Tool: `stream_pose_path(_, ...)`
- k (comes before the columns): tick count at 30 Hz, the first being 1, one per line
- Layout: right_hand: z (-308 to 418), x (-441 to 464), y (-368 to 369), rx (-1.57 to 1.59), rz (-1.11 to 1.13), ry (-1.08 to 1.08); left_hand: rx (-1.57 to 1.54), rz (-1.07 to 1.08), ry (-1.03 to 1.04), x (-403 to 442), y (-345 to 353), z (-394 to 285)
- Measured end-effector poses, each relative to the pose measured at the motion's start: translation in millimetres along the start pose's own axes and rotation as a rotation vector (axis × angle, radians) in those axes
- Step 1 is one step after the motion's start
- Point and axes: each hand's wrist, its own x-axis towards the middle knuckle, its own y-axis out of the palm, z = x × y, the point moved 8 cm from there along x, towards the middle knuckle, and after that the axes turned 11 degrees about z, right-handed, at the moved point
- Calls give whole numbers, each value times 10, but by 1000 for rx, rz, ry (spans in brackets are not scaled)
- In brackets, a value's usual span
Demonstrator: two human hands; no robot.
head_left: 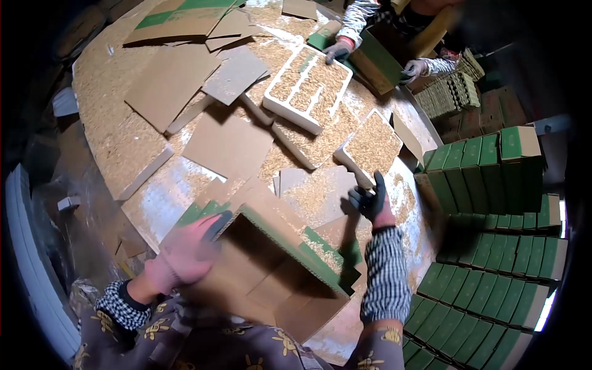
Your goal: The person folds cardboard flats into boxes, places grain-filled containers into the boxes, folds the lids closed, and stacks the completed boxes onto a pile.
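Observation:
My left hand (pixel 188 254), in a pink glove with dark fingertips, is at the left rim of an open cardboard box (pixel 256 274). It is blurred by motion, so whether it grips the rim is unclear. The box tilts toward me, its inside bare brown card and its outer flaps green. Past its far right corner is my right hand (pixel 372 200), in a dark-fingered glove, its fingers apart and nothing visible in them. Just beyond those fingertips sits a white tray (pixel 350 161) filled with tan husk-like flakes.
A larger divided white tray (pixel 291 114) of flakes lies farther back, under a co-worker's gloved hand (pixel 339 50). The co-worker's other hand (pixel 414 71) touches a green box (pixel 377 58). Cardboard sheets (pixel 172 83) and loose flakes cover the table. Green boxes (pixel 487 253) are stacked at right.

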Motion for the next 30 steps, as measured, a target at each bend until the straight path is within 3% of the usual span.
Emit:
stream_pose_path(1,-25,463,-129,92,107,85,-29,-12,14,15,-11,27)
stream_pose_path(3,57,976,-396,154,-303,-269,-18,-31,-4,21,17,93)
stream_pose_path(4,109,933,-447,197,-559,-325,-21,-55,-35,-4,11,124)
stream_pose_path(7,294,844,-765,224,-557,-323,-103,-53,-43,-11,-3,201)
stream_pose_path(12,665,136,-1735,-30,-660,-251,-222,-41,-90,-9,34,230)
stream_pose_path(14,452,315,-1927,102,-529,-155,-327,-57,-86,13,51,319)
stream_pose_path(15,567,556,-1917,-260,-417,-174,-259,-70,-89,32,37,275)
stream_pose_path(17,667,1282,-1962,-627,-485,-123,-280,-77,-94,46,48,216)
stream_pose_path(19,679,859,-1193,-488,-866,-129,-296,-86,-114,-7,55,191)
stream_pose_path(23,922,1516,-843,-84,-627,-571,-329,-105,-135,-13,63,219)
stream_pose_path(26,1132,1824,-486,22,-442,-651,-323,-92,-138,36,68,126)
stream_pose_path(28,1098,2180,-503,454,-261,-757,-303,-68,-137,44,76,120)
stream_pose_path(30,1130,2893,-1084,-106,-498,-595,-336,-82,-132,24,92,143)
